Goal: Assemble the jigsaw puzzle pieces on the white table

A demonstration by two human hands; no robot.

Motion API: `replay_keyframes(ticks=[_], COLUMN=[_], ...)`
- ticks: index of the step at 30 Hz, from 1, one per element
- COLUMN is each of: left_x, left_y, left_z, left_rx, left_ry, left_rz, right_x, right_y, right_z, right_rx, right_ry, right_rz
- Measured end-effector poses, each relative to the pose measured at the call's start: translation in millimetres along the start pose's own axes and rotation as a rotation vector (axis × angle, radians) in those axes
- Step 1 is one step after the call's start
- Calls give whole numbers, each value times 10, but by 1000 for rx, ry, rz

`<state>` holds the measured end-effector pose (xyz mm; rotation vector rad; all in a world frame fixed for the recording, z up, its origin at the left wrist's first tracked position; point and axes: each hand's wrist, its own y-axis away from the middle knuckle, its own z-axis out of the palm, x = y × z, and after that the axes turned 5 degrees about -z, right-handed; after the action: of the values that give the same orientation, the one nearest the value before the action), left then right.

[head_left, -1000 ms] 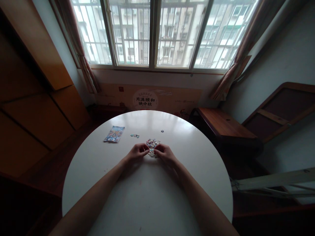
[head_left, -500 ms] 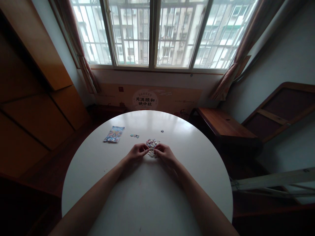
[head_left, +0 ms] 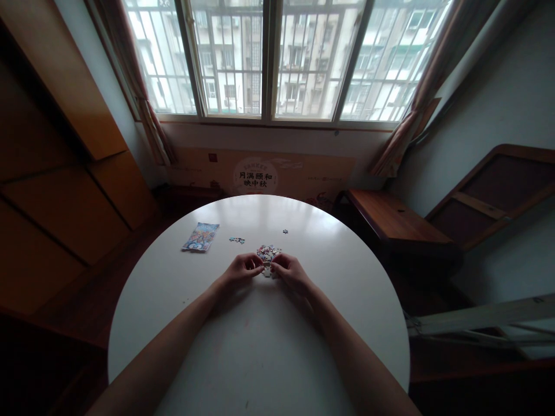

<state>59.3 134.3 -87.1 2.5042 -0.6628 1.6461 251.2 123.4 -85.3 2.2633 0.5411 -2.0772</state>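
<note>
Both my forearms reach across a round white table. My left hand and my right hand meet fingertip to fingertip over small jigsaw pieces, with the fingers of each curled in a pinch on a piece. Just beyond my fingers lies a small heap of loose puzzle pieces. What exactly sits between my fingertips is too small to make out beyond pale puzzle pieces.
A colourful puzzle packet lies at the table's left. A few joined pieces and a single piece lie farther back. A wooden bench stands to the right, a barred window ahead.
My two hands have drawn slightly closer together over the pieces; otherwise nothing has moved.
</note>
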Motion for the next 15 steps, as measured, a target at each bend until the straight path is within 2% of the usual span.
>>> replay_keyframes(ticks=[6,9,13,15], left_x=[23,40,20,-3], left_y=[-7,1,8,2], left_z=[-2,-18,-31,-27], left_rx=[47,81,13,32], left_ry=[6,92,262,269], left_rz=[12,28,-39,-57], right_x=[10,-3,-32,-44], right_y=[1,5,9,11], right_z=[-4,-4,2,6], right_rx=[-1,4,9,14], right_ry=[-35,-46,-39,-39], right_rz=[18,23,22,26])
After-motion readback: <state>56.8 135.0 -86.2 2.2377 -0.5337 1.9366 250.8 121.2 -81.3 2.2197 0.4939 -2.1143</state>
